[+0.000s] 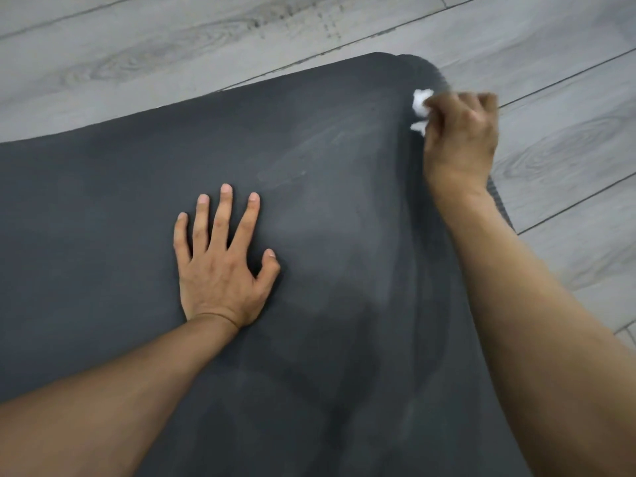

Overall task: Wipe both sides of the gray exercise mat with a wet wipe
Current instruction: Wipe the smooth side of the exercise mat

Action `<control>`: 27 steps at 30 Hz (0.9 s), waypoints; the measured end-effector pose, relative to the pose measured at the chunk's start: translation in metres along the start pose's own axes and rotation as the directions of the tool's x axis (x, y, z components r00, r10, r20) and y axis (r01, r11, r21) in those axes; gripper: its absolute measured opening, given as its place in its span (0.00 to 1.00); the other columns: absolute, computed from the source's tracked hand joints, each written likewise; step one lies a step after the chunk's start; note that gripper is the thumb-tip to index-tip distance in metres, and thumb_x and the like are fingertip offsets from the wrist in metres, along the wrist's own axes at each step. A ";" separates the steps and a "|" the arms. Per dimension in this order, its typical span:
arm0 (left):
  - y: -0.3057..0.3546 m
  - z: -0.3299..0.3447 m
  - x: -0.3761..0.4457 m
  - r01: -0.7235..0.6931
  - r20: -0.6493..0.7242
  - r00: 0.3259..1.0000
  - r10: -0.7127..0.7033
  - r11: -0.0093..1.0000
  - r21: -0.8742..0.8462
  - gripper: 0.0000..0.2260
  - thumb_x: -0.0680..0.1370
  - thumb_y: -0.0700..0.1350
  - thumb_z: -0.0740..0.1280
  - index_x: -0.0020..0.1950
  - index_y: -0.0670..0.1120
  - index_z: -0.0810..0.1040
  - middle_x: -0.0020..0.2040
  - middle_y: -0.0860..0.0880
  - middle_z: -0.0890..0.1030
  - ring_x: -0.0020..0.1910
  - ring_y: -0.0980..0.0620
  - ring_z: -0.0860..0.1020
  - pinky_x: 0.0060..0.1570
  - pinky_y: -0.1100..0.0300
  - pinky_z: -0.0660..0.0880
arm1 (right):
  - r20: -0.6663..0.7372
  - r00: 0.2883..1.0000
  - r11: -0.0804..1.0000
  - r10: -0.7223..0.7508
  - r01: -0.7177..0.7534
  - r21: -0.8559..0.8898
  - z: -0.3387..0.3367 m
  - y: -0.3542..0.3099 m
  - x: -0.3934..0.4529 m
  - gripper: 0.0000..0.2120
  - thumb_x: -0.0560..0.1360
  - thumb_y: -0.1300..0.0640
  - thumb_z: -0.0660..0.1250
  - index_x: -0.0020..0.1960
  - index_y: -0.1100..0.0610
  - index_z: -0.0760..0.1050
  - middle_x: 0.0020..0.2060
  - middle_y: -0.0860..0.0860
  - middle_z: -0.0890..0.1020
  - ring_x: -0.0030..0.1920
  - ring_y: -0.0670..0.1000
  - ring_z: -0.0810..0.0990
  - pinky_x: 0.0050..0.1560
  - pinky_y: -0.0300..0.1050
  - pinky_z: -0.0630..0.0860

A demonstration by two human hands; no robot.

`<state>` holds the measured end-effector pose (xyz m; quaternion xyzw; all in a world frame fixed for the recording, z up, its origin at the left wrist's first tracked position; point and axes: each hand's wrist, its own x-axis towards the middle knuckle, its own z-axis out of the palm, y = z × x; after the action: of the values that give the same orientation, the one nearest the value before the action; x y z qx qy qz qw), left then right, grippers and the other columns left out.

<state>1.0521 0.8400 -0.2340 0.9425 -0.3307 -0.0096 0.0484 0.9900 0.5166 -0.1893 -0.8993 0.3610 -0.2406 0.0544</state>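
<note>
On floor [172,46], mat [103,218] flat, long axis left–right

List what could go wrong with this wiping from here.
1. The right hand grips the wet wipe bunched small at the mat's far right corner; it may skip patches.
2. The left hand presses flat mid-mat, so the spot beneath could go unwiped.
3. The corner looks slightly curled and might fold under the stroke.

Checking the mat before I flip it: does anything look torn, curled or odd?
No tear shows. The gray mat has pale streaks near its far right corner, beside the wet wipe gripped by the right hand. The left hand presses flat.
</note>
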 end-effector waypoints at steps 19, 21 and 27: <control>-0.001 0.000 -0.001 0.000 -0.018 1.000 -0.001 1.000 -0.014 0.33 0.78 0.60 0.54 0.83 0.55 0.57 0.83 0.48 0.56 0.82 0.41 0.54 0.79 0.38 0.50 | 0.074 0.949 0.950 -0.307 0.301 0.080 0.013 -0.049 -0.072 0.10 0.77 0.62 0.63 0.55 0.59 0.80 0.45 0.57 0.79 0.46 0.60 0.75 0.50 0.50 0.72; 0.000 0.000 -0.001 0.004 -0.020 1.000 -0.004 1.000 -0.018 0.32 0.78 0.60 0.54 0.83 0.55 0.57 0.83 0.48 0.56 0.82 0.41 0.54 0.79 0.39 0.50 | 0.073 0.995 0.996 -0.065 0.069 -0.052 0.005 0.000 -0.047 0.11 0.76 0.63 0.61 0.55 0.58 0.80 0.47 0.59 0.79 0.50 0.61 0.75 0.52 0.52 0.72; 0.000 0.001 -0.001 0.003 -0.023 1.000 -0.003 1.000 -0.017 0.32 0.78 0.59 0.54 0.83 0.55 0.57 0.83 0.48 0.56 0.82 0.42 0.54 0.79 0.39 0.50 | 0.078 0.996 0.989 -0.034 0.022 0.147 0.001 -0.068 -0.103 0.08 0.74 0.64 0.65 0.50 0.59 0.80 0.45 0.58 0.79 0.44 0.61 0.75 0.49 0.49 0.69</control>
<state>1.0510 0.8408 -0.2347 0.9425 -0.3287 -0.0018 0.0601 0.9688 0.6355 -0.2122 -0.9068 0.3274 -0.2307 0.1312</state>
